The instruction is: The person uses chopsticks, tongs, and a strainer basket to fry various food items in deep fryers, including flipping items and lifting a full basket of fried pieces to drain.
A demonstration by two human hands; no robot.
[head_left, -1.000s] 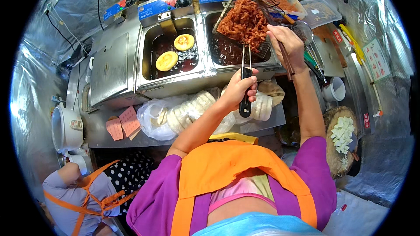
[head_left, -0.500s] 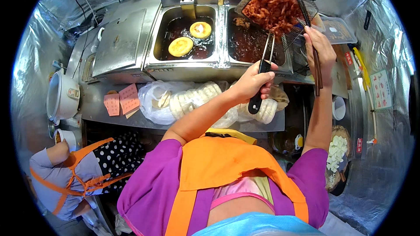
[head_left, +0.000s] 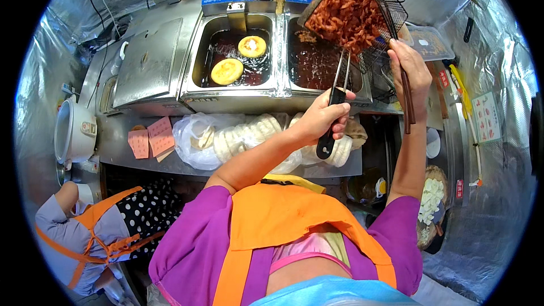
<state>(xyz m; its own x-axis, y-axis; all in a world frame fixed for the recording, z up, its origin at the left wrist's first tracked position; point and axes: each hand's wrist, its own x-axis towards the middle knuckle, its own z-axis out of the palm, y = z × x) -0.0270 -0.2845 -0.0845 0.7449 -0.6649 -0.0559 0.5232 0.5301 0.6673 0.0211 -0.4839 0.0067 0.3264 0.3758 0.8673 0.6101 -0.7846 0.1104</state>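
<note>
My left hand is closed round the black handle of a wire fry basket, which hangs tilted above the right fryer vat. A heap of reddish-brown fried strips, perhaps meat, fills the basket. In my right hand is a pair of long brown chopsticks, their upper ends against the basket's right side. Their tips are hard to make out among the mesh. Two golden round cakes float in dark oil in the left fryer vat.
Pale round dough cakes lie in plastic bags before the fryer, beside pink paper slips. A white cooker stands left, near a co-worker in an orange apron. Chopped white pieces sit on a board at right.
The whole view has shifted slightly, so most things appear lower and a little left. Both hands keep their hold on the basket handle and the chopsticks.
</note>
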